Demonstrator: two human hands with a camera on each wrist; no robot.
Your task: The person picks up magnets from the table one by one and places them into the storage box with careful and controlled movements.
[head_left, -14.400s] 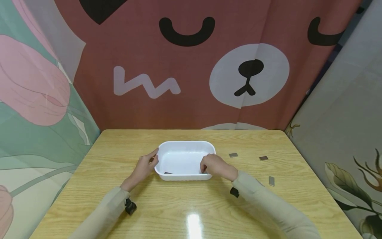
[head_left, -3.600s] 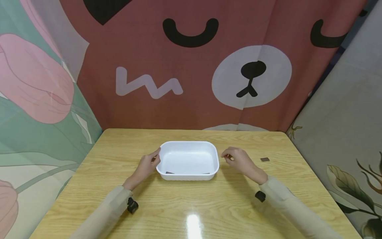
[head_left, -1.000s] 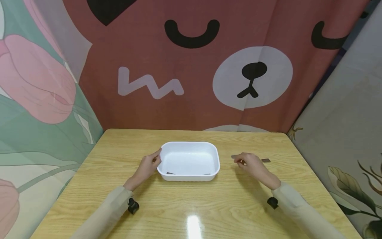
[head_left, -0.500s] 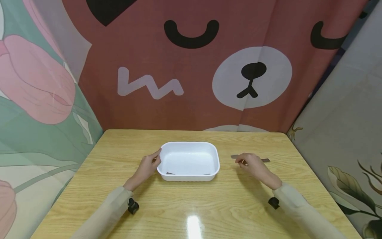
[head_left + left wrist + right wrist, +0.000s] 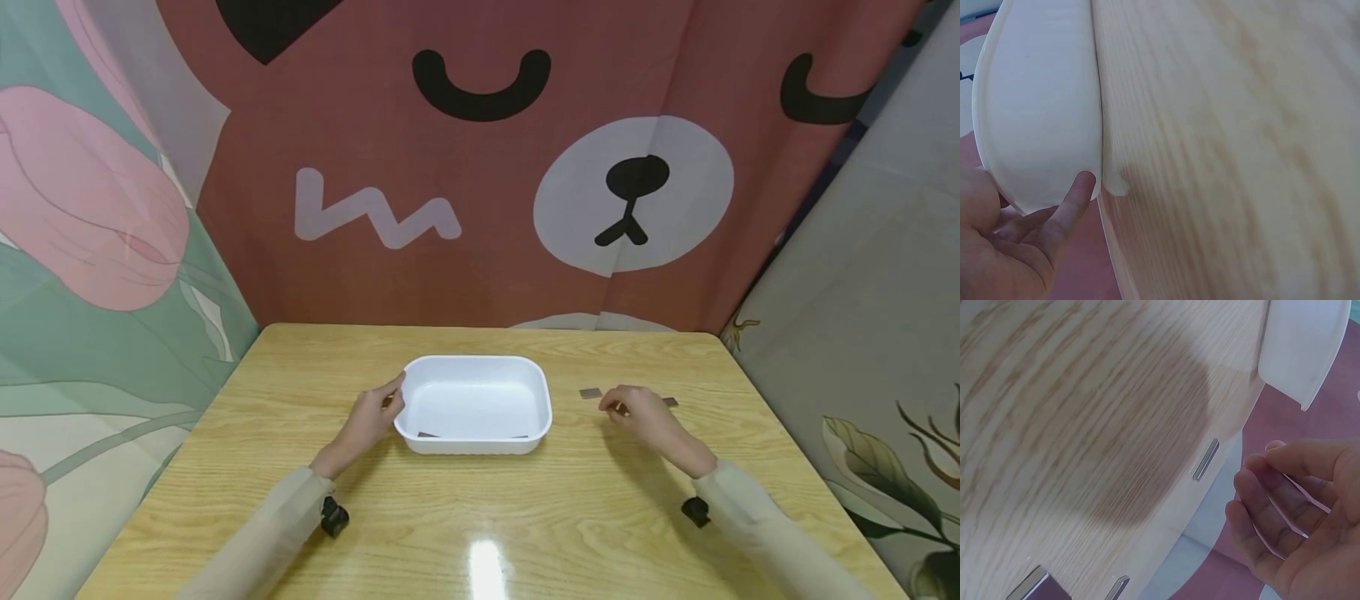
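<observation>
A white rectangular tray (image 5: 472, 442) stands mid-table with dark flat slivers (image 5: 427, 434) inside along its near wall. My left hand (image 5: 366, 423) holds its left end at the rim; the left wrist view has one finger (image 5: 1075, 197) along the outer wall. To the tray's right, my right hand (image 5: 637, 417) hovers with loosely bent fingers and nothing between them. Just left of its fingertips lies a small flat grey rectangular piece (image 5: 590, 393); a darker one (image 5: 670, 402) peeks out behind the hand. In the right wrist view a third shiny-edged piece (image 5: 1038, 586) appears, hidden in the head view.
The wooden table (image 5: 420, 517) ends at a hanging curtain (image 5: 360, 283) with a bear print. Patterned cloth (image 5: 885, 350) closes off the right side, and floral cloth (image 5: 112, 350) the left. Black wrist cameras (image 5: 334, 517) hang under both sleeves.
Earlier my right hand was inside the tray, then over the table to its right. Over the last second it shifts slightly rightward, uncovering more of the grey piece. Left hand and tray stay nearly put.
</observation>
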